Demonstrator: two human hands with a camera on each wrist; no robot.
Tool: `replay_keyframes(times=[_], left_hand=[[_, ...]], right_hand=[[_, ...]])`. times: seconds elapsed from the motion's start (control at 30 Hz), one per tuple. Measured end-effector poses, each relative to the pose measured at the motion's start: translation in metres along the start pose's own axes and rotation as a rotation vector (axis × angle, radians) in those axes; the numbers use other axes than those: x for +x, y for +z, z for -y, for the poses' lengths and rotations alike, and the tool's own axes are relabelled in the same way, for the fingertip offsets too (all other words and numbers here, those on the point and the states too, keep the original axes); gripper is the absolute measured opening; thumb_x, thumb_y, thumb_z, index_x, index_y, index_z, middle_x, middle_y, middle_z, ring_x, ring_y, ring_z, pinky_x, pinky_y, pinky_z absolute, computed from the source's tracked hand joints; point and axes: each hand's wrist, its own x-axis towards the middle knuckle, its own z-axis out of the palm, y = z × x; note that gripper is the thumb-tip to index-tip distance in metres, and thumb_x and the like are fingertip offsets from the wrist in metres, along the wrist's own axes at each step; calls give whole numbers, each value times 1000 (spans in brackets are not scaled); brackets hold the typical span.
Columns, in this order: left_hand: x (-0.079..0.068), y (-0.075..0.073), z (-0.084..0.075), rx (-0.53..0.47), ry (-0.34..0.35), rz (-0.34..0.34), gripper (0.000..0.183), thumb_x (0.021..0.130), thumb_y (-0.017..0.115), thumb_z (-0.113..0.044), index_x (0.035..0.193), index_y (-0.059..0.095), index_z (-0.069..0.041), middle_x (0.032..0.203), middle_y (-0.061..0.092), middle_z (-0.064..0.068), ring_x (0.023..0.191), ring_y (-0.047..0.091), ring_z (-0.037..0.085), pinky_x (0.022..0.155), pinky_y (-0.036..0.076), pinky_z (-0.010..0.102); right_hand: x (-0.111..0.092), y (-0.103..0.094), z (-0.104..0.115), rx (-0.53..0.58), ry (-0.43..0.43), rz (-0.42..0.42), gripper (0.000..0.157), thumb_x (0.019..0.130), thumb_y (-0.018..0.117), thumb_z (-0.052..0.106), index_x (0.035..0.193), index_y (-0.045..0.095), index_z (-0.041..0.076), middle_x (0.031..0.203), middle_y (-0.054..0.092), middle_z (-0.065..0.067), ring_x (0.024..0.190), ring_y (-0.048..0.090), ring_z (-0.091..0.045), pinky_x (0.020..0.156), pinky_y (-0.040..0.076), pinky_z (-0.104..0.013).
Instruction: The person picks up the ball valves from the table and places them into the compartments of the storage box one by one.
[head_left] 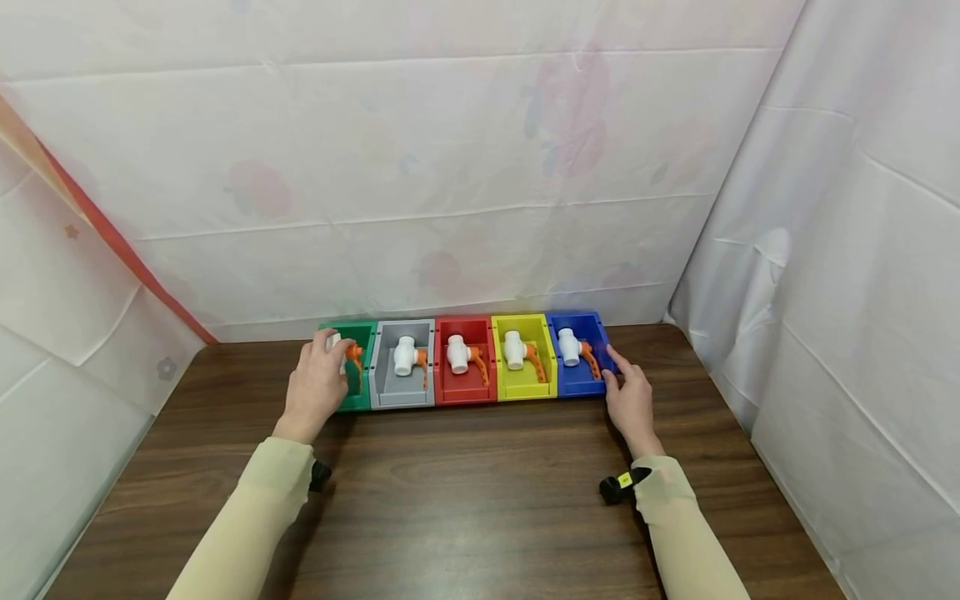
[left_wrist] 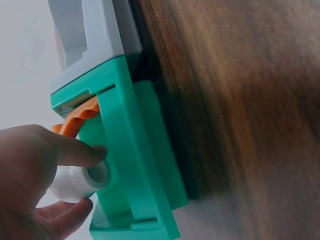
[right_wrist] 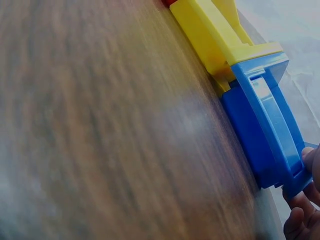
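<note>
Five small bins stand joined in a row. My left hand [head_left: 315, 385] is at the green bin [left_wrist: 132, 150] on the left end, pinching a white ball valve [left_wrist: 75, 182] with an orange handle [left_wrist: 79, 117] between thumb and fingers. In the head view this hand partly covers the valve. At the other end, my right hand [head_left: 630, 402] grips the outer side rim of the blue bin [right_wrist: 265, 125], its thumb at the rim and its other fingers outside. A second white valve [head_left: 569, 347] with an orange handle lies inside the blue bin.
Between the end bins sit a grey bin [head_left: 378, 367], a red bin [head_left: 465, 398] and a yellow bin [head_left: 525, 392], each holding one similar valve. They stand on a brown wooden table [head_left: 465, 500], near its back edge. Pale curtains [head_left: 420, 167] hang behind and at the sides.
</note>
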Motion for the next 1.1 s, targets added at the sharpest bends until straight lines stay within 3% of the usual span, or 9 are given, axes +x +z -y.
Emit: replay_keyframes(times=[0.7,0.87,1.1], left_hand=[[4,7,2,4,-3,90,46,83,62,12,127,60,-3,142,38,27,113,46,51,53,51,52],[6,9,1,15,-16,117,47,84,64,11,129,59,-2,144,36,27,114,45,51,60,52,57],[11,10,1,48,-9,145,47,86,61,11,131,60,-1,144,36,28,113,46,53,83,49,62]], right_hand=[[-1,0,0,10,-12,-12,46,100,61,12,145,54,20,119,60,-21,87,54,-30,73,42,-41],[-1,0,0,5,-7,-11,46,101,60,13,146,54,21,118,60,-21,87,54,-30,74,42,-42],[-1,1,1,6,10,-6,46,101,60,13,146,53,22,121,60,-21,97,56,-31,81,45,-45]])
